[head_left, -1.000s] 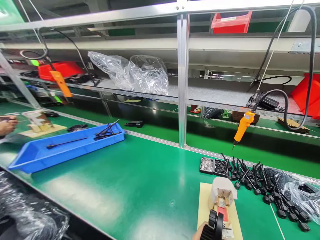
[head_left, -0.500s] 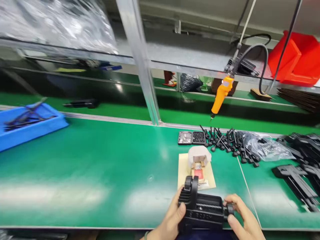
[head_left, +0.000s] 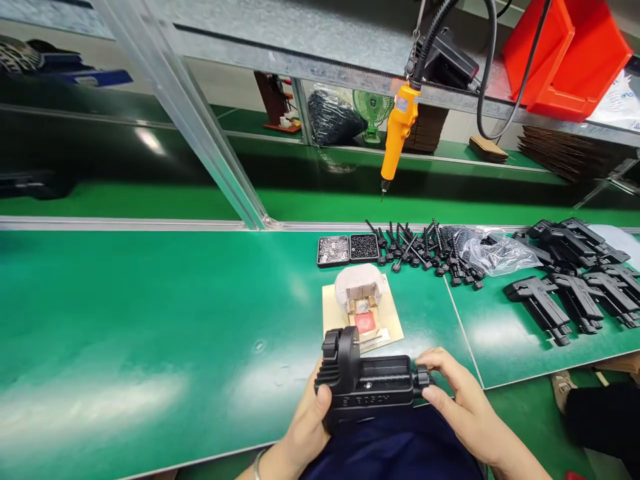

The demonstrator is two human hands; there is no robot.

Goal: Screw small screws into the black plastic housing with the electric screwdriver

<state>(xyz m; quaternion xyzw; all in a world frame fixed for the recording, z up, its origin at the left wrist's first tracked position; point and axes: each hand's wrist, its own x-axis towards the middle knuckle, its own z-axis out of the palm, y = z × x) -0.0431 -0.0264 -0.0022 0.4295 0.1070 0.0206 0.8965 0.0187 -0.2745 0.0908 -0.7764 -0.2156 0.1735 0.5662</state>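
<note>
1 lettered black plastic device [head_left: 375,400], at near edge of glossy green bench [head_left: 150,300]: left hand [head_left: 306,421] wrapped around its ribbed end, apparently bracing it; right hand [head_left: 463,400] pinching its stubby black knob [head_left: 421,378], seemingly for control.

Head view forward, down onto workbench [head_left: 165,300]

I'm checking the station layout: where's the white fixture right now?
In the head view, the white fixture stands slightly right of centre on the yellow board, between the held black part and the two small trays.
</note>
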